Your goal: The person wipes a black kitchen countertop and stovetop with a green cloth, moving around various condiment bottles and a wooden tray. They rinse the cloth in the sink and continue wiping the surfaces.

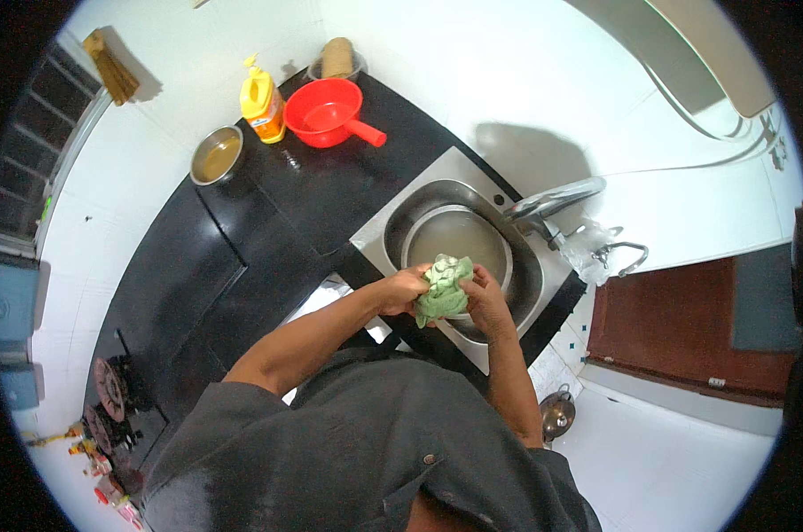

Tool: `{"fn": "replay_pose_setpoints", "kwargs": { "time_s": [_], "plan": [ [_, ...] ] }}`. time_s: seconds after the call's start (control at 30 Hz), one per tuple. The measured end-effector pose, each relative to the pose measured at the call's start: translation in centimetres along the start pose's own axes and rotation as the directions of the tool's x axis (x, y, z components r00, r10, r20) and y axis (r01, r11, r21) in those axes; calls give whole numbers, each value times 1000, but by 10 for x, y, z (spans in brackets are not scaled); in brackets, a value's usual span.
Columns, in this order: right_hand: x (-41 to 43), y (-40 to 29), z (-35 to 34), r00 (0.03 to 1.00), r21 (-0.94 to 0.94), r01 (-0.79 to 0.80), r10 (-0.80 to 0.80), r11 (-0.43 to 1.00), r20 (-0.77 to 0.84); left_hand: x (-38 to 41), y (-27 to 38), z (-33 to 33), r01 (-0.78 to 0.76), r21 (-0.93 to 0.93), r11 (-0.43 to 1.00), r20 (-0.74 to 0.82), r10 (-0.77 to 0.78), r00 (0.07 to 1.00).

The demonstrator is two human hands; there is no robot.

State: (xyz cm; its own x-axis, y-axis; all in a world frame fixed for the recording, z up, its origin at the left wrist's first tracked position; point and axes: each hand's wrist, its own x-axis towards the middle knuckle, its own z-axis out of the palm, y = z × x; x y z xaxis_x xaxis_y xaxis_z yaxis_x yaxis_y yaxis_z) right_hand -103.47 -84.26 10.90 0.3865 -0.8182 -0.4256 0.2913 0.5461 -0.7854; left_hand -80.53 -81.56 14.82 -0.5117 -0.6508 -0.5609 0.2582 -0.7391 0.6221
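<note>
A crumpled green cloth (pixel 445 292) is gripped between both hands over the near edge of a stainless steel sink (pixel 401 226). My left hand (pixel 402 290) holds its left side, and my right hand (pixel 486 296) has its fingers on the right side. Beneath the cloth, a round metal basin (pixel 458 239) with cloudy water stands in the sink bowl. The chrome faucet (pixel 554 199) rises at the sink's right rim; whether water runs from it I cannot tell.
On the black countertop (pixel 295 199) stand a red plastic dipper (pixel 325 113), a yellow pump bottle (pixel 263 110) and a metal bowl (pixel 217 156) of brownish liquid. A gas stove (pixel 112 392) is at the far left. A metal pot lid (pixel 557 415) lies at the lower right.
</note>
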Motion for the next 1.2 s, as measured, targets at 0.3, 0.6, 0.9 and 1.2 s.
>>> {"fn": "replay_pose_setpoints", "kwargs": {
  "time_s": [0.3, 0.6, 0.9, 1.2],
  "plan": [
    [6, 10, 61, 977, 195, -5, 47, 981, -210, -44, -31, -67, -349, -198, 916, -481, 219, 849],
    [67, 36, 133, 997, -116, -67, 62, 991, -50, -100, 7, -129, -388, -535, 751, -486, 103, 868],
    [150, 36, 240, 995, -233, -15, -7, 972, -95, -173, 26, -231, -591, -342, 730, -749, 168, 641],
    [188, -15, 365, 930, -98, 349, -333, 932, 154, -249, 101, -248, -739, -217, 638, -674, 449, 586]
  ]
}}
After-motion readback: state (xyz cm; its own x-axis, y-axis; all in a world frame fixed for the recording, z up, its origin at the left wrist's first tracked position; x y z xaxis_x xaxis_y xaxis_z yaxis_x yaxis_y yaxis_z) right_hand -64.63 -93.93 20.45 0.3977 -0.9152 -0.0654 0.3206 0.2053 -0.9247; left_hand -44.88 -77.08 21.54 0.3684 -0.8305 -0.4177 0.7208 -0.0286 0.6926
